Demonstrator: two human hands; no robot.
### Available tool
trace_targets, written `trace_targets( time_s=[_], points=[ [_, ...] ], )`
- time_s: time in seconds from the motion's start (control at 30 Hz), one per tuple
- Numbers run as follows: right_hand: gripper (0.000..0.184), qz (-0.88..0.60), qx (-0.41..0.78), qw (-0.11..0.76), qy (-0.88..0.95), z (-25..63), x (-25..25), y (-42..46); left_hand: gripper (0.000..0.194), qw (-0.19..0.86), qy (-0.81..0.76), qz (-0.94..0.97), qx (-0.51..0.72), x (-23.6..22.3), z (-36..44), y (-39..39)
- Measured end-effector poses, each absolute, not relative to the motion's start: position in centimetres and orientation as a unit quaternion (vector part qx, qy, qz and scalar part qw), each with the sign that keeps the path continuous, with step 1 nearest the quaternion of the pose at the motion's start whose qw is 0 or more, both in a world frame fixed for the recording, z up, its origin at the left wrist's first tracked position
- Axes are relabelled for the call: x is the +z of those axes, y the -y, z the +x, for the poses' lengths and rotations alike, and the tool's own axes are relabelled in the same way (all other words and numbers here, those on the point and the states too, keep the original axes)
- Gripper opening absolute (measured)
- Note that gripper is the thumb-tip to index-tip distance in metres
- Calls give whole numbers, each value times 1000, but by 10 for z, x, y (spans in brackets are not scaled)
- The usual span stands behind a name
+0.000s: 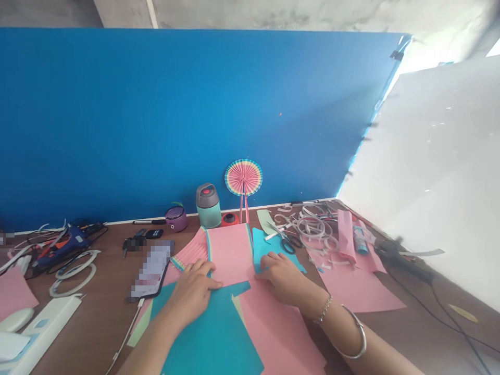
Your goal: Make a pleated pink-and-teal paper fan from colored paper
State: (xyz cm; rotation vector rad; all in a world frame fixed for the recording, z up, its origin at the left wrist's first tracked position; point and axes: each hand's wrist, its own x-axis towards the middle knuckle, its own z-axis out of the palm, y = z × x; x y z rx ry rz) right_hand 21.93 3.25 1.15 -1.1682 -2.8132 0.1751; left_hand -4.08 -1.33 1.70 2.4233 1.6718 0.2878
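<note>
In the head view, pink striped-edge paper lies in front of the thermos flask. The left hand touches the paper's near left corner, the right hand its near right; I cannot tell whether either pinches. Right of the flask is a pleated paper fan.

There's one flat stripe-edged sheet, one round fan, one phone.

pink sheet: matt paper | bangle: shiny metal | desk: wood-look
</note>
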Motion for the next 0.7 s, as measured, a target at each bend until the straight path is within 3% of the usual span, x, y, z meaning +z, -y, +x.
trace_targets(
  time_s=[0.23,0.7],
  points=[
    [28,-363,75,74,926,215,7,-39,46,167,-585,785,119,19,-50,6],
    [33,-368,145,147,906,215,-5,-46,23,188,-595,760,182,11,-44,4]
  ],
)
